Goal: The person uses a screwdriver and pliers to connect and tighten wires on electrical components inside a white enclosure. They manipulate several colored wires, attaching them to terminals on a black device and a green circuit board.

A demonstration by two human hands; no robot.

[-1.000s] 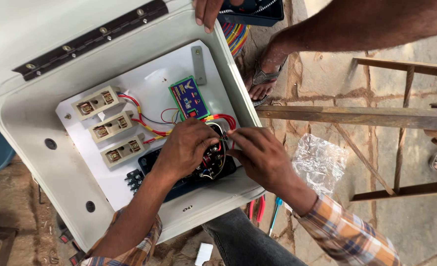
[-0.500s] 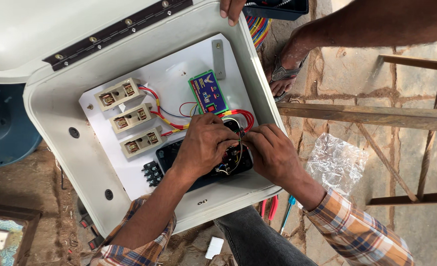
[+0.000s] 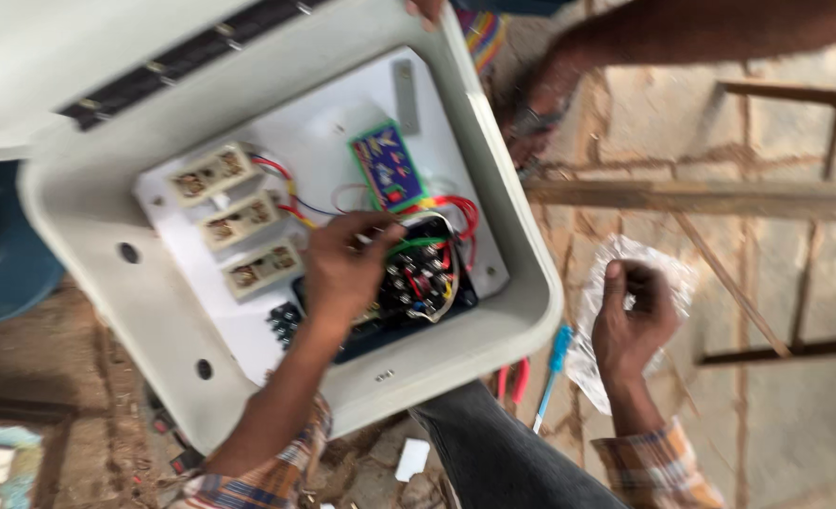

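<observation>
Left hand (image 3: 342,269) reaches forward with fingers curled down; right hand (image 3: 633,316) is held apart, loosely cupped.

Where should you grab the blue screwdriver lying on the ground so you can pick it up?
Probably by the blue handle of the screwdriver, coming from above. The handle is the thick end and lies bare between the grey box and the right hand; the thin shaft slants down beside the leg.

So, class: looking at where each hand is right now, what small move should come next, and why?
Probably the right hand should pick a small part out of the clear plastic bag and bring it to the box. It is curled into the bag on the ground, while the left hand rests on the wires by the black block. What is in the bag is too blurred to tell.
</observation>
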